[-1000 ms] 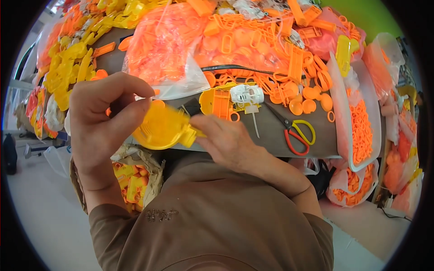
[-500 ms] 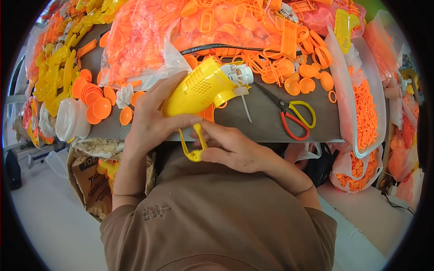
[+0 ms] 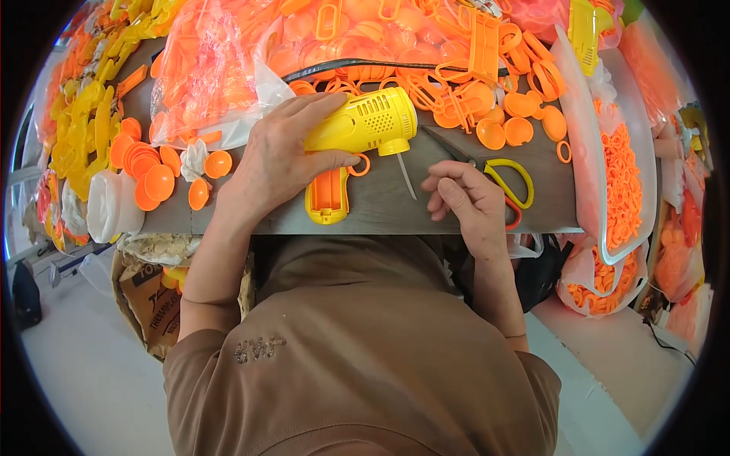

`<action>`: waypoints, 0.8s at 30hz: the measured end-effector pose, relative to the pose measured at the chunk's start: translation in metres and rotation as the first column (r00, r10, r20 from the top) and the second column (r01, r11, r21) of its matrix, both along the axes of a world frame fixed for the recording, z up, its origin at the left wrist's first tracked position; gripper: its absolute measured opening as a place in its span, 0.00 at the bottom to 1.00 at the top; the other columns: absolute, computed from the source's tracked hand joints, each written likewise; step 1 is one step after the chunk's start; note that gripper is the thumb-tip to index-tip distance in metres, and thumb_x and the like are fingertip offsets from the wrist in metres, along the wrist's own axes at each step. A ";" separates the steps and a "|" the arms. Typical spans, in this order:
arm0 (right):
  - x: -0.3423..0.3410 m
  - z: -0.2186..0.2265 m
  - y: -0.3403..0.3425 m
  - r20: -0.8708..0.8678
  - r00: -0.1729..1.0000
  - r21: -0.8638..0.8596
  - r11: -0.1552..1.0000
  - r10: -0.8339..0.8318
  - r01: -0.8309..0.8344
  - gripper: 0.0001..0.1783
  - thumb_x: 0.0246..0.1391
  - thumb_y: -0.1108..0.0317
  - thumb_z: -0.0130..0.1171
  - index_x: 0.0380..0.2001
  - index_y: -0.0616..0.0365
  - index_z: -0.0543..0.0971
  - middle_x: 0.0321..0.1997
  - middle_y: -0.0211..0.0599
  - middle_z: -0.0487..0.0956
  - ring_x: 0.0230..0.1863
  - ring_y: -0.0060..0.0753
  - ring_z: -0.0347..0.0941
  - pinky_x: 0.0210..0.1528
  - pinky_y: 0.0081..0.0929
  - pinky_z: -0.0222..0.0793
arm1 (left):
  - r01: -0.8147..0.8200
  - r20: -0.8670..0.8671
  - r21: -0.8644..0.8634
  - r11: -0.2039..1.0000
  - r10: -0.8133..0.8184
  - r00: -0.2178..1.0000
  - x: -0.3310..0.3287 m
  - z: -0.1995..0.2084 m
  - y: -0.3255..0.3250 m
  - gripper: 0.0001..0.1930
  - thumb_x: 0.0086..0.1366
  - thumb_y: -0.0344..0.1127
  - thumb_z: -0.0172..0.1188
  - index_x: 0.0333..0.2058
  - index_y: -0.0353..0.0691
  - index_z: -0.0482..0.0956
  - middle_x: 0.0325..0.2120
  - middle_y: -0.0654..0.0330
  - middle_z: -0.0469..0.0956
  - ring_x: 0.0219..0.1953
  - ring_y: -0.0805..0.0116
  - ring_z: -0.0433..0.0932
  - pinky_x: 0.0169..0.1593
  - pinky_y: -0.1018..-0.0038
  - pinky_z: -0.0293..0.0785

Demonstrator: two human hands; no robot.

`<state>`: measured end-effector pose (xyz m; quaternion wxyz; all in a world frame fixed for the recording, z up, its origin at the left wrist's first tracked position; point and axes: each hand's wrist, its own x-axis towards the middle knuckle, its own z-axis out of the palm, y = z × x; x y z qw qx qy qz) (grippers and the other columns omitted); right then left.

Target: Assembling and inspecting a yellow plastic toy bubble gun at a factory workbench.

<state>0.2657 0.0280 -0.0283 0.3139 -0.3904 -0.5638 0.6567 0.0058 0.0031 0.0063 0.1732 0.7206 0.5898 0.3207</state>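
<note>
While a vented yellow housing [image 3: 363, 124] is clasped over the tabletop [image 3: 388, 213] by the left hand [image 3: 275, 156], its round end is turned to the right. Thumb is set along its near side; just below, an orange-lined yellow handle [image 3: 328, 199] is seen, joint hidden by the hand. Thin pale strip [image 3: 407, 176] is seen at the housing's spout. Right hand [image 3: 471, 204] is held beside the scissors [image 3: 511, 164], grip half-curled and narrow; whether anything is pinched can't be told. Loose orange cups [image 3: 159, 183] are scattered at the left.
</note>
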 end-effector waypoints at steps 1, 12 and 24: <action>-0.001 0.000 0.000 0.007 1.000 -0.004 1.000 0.012 -0.012 0.11 0.59 0.72 0.49 0.43 0.65 0.74 0.34 0.37 0.77 0.27 0.19 0.72 0.26 0.15 0.69 | -0.001 0.000 -0.003 1.000 0.001 1.000 0.000 0.000 0.000 0.32 0.41 0.37 0.71 0.48 0.36 0.72 0.41 0.48 0.75 0.41 0.52 0.75 0.45 0.65 0.72; -0.030 -0.005 0.009 -0.027 0.995 -0.060 0.994 -0.098 0.096 0.19 0.57 0.73 0.50 0.51 0.66 0.65 0.41 0.43 0.74 0.29 0.23 0.72 0.27 0.17 0.72 | 0.011 -0.114 0.035 0.999 -0.007 0.994 0.001 -0.006 0.000 0.33 0.40 0.39 0.72 0.48 0.37 0.73 0.42 0.48 0.75 0.43 0.51 0.74 0.47 0.64 0.71; -0.062 0.003 0.000 -0.181 0.967 -0.320 0.940 -0.182 0.117 0.32 0.51 0.75 0.55 0.58 0.63 0.55 0.35 0.39 0.73 0.14 0.15 0.60 0.11 0.14 0.59 | -0.037 0.057 0.033 0.999 0.035 0.998 0.007 -0.015 -0.019 0.33 0.40 0.38 0.72 0.48 0.37 0.73 0.43 0.51 0.72 0.44 0.53 0.73 0.47 0.65 0.71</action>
